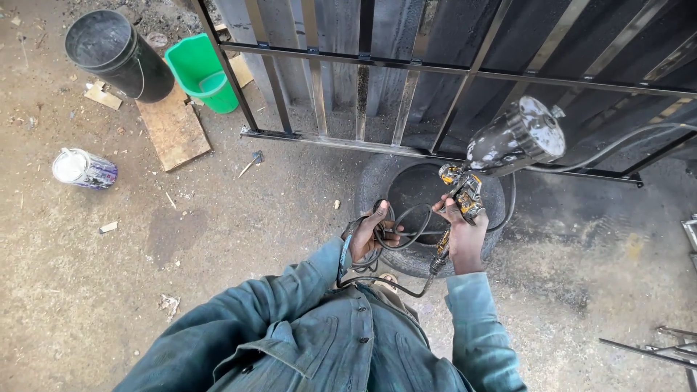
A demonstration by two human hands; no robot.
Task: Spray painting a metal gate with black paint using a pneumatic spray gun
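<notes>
Fingers of my right hand (465, 236) were wrapped around the handle of a paint-spattered metal spray gun (501, 156), held upright over a worn black tyre (406, 190). My left hand (369, 236) had its fingers curled around loops of thin black hose (403, 236). Beyond stood a black steel gate (406, 69); far left, a green plastic bucket (197, 72).

Outdoor metalwork/painting yard: dirt ground, black steel gate frame (406, 72), paint spray gun (501, 149), paint can (83, 168), old tyre (428, 210).
</notes>
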